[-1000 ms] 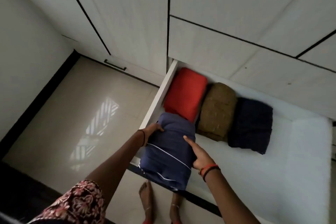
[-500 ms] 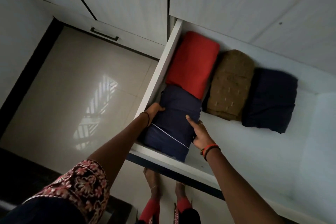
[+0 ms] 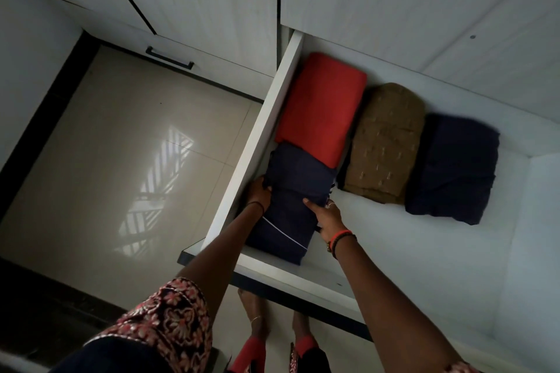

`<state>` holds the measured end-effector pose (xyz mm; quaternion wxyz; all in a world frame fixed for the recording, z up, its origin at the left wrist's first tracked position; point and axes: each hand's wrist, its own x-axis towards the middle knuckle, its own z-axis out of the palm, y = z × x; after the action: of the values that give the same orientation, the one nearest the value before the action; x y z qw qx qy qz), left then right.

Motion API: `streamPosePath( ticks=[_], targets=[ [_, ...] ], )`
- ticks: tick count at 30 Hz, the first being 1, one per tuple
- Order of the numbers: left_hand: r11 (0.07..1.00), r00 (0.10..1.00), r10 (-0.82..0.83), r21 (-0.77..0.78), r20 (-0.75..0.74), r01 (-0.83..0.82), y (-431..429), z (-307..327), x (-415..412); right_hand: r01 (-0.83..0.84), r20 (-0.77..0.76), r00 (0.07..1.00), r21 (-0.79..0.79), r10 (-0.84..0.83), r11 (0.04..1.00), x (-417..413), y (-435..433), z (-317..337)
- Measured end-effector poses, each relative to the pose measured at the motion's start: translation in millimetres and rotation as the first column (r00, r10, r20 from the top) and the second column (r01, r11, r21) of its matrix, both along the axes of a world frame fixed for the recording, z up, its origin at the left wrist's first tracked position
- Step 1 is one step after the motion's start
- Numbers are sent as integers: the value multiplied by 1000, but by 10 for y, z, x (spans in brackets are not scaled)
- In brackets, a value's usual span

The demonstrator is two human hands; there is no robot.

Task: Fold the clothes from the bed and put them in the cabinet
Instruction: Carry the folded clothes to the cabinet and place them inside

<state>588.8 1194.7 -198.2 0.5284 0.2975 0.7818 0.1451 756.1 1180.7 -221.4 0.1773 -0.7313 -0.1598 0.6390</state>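
Observation:
A folded navy garment with a thin white stripe (image 3: 291, 206) lies inside the open white drawer (image 3: 272, 118), at its front left corner, below a folded red garment (image 3: 321, 106). My left hand (image 3: 257, 192) grips the navy bundle's left side against the drawer wall. My right hand (image 3: 325, 216) holds its right side, thumb on top and fingers curled down the edge. A brown folded garment (image 3: 385, 142) and a dark navy folded one (image 3: 454, 166) lie in a row to the right.
White cabinet doors (image 3: 394, 3) rise behind the drawer. A lower drawer with a black handle (image 3: 169, 59) is at the left. Beige tiled floor (image 3: 136, 145) spreads to the left. My feet (image 3: 272, 321) stand under the drawer's front panel (image 3: 297, 278).
The navy bundle has gone from above the drawer's front edge down into the front left corner, pushed against the red garment. Both hands stayed on its sides.

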Motion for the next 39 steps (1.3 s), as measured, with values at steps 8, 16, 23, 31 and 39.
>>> streamPosePath(
  ticks=[8, 16, 23, 31, 39],
  targets=[
    [992, 974, -107, -93, -198, 90, -92, 320, 161, -128, 285, 949, -52, 138, 990, 95, -61, 224],
    [977, 983, 181, 111, 32, -183, -671, 1199, 344, 133, 118, 985, -36, -128, 990, 706, -494, 1062],
    [925, 896, 377, -39, 236, -379, -1541, 1695, 681, 349, 77, 933, 46, -351, 936, 1237, -1082, 1745],
    [774, 739, 629, -286, 241, -565, -1891, 1595, 866, 452, 343, 815, 129, -467, 883, 1583, -1638, 2014],
    [750, 722, 654, -322, 227, -578, -1745, 1650, 832, 548, 554, 690, 20, -466, 836, 1725, -1834, 1898]
  ],
)
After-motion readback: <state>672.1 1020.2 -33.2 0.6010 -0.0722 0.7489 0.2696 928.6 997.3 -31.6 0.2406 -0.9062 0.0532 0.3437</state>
